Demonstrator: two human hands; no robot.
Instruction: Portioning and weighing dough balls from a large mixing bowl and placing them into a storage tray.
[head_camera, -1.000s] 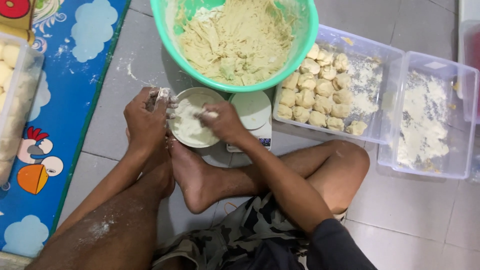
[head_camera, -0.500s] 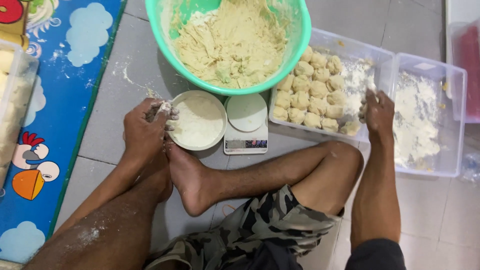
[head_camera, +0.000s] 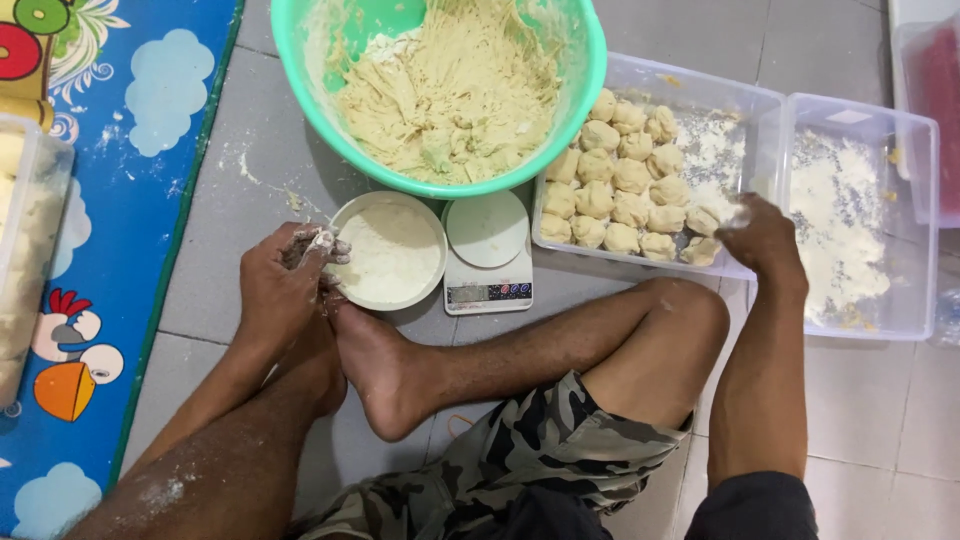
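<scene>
My left hand (head_camera: 283, 290) rests beside my bare foot, its floury fingers curled shut against the rim of a small white bowl of flour (head_camera: 388, 254). My right hand (head_camera: 764, 242) reaches over the near right corner of a clear tub (head_camera: 650, 80) that holds several pale dough balls (head_camera: 625, 180). Its fingertips are by the nearest balls, and whether they hold one is hidden. A big green bowl of shaggy dough (head_camera: 450, 95) stands behind the flour bowl. A small white kitchen scale (head_camera: 487, 255) sits between them.
A second clear tub with loose flour (head_camera: 850, 215) stands to the right, with a reddish container (head_camera: 935, 110) behind it. A blue patterned mat (head_camera: 120, 200) and another clear tub (head_camera: 25, 250) lie at the left. My crossed legs fill the near floor.
My right hand left the flour bowl, swung right to the tub of dough balls, and now sits at its near right corner. My left hand stayed by the flour bowl.
</scene>
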